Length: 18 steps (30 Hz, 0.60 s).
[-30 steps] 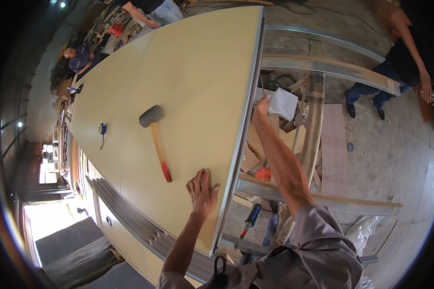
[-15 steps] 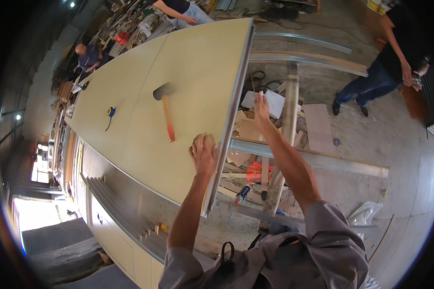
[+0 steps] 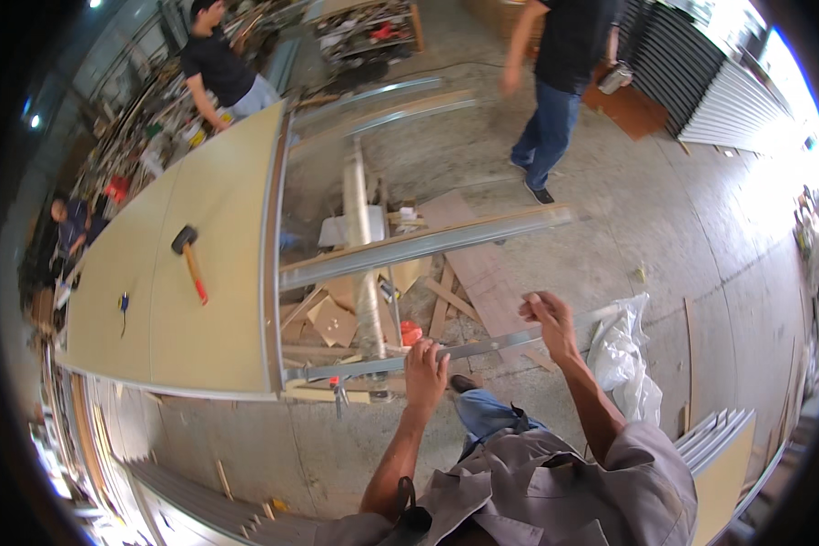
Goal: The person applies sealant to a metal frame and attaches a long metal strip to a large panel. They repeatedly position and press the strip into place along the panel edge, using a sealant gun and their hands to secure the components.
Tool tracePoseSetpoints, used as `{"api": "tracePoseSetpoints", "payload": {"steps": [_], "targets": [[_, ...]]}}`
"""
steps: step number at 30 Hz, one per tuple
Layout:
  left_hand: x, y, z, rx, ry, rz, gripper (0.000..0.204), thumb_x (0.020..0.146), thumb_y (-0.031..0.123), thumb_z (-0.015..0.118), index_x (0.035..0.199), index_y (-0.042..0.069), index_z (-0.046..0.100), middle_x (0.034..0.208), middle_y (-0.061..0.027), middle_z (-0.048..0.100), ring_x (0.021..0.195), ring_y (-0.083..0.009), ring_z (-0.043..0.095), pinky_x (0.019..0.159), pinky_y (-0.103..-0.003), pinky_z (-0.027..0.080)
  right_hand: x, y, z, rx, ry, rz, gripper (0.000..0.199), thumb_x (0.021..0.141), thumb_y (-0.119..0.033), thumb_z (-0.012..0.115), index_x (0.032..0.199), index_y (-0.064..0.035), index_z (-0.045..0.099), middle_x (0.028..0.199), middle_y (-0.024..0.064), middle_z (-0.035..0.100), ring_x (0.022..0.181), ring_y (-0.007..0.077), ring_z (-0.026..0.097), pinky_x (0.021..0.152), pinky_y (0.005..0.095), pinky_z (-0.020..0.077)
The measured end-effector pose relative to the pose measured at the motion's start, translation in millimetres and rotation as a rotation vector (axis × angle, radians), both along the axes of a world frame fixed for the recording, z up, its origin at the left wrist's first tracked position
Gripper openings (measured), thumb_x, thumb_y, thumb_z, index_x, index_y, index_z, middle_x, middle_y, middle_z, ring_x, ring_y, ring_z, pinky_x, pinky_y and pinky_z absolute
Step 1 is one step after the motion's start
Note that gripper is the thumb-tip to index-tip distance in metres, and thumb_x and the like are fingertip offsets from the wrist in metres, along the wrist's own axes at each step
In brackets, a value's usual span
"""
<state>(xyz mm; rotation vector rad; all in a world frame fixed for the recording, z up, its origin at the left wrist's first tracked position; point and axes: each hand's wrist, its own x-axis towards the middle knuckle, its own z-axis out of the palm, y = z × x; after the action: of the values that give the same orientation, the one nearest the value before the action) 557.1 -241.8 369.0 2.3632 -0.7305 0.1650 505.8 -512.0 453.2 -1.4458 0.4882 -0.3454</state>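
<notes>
My left hand [image 3: 425,371] has its fingers bent over the nearest metal rail [image 3: 487,346], which sticks out from the panel's edge. To its right, my right hand [image 3: 552,325] is raised just above the same rail with fingers curled in; whatever they may hold does not show. Left of my hands lies a large cream panel [image 3: 223,182] with a metal-edged side. On it rest a mallet [image 3: 192,266] with a dark head and a red-tipped wooden handle, and a small blue tape measure [image 3: 124,300].
Another metal rail [image 3: 428,246] and a wrapped crossbar [image 3: 364,291] extend beyond the panel. Board scraps [image 3: 332,323] lie underneath. Clear plastic sheeting [image 3: 623,359] sits on the floor at right. One person [image 3: 560,91] stands ahead; another [image 3: 223,68] is beside the panel's far edge.
My view has swung right. My left hand has left the panel's surface for the nearest rail. My right hand has moved from among the rails to above that rail's outer part.
</notes>
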Motion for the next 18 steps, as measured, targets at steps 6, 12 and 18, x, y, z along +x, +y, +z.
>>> {"api": "tracePoseSetpoints", "payload": {"steps": [6,12,18], "targets": [[-60.3,-86.8,-4.9,-0.012,0.036,-0.097,0.031,0.087,0.021,0.065,0.111,0.002,0.057,0.116,-0.0142,0.055,0.112,-0.0349,0.051,0.096,-0.046,0.04,-151.3,-126.3,17.6,-0.049,0.04,-0.453,0.031,0.098,-0.027,0.054,0.102,0.0011,0.066,0.081,0.0044,0.065,0.075,0.0117,0.061,0.07,0.026,0.0495],[-89.0,-214.3,9.7,-0.019,0.091,-0.164,0.032,0.087,0.019,0.065,0.113,0.001,0.058,0.116,-0.0151,0.056,0.112,-0.035,0.052,0.096,-0.046,0.039,-261.4,-239.3,-30.1,0.061,0.115,-0.689,0.027,0.098,-0.024,0.055,0.098,0.0004,0.066,0.079,0.0047,0.065,0.071,0.011,0.06,0.065,0.0249,0.0484],[-98.2,-380.1,4.2,-0.101,0.132,-0.187,0.028,0.089,0.016,0.063,0.11,-0.001,0.058,0.115,-0.0175,0.057,0.109,-0.0361,0.053,0.095,-0.045,0.041,-315.3,-366.2,-83.5,0.195,0.219,-0.709,0.024,0.096,-0.02,0.056,0.097,0.0012,0.067,0.077,0.0046,0.065,0.068,0.0108,0.059,0.062,0.0257,0.0474]]}}
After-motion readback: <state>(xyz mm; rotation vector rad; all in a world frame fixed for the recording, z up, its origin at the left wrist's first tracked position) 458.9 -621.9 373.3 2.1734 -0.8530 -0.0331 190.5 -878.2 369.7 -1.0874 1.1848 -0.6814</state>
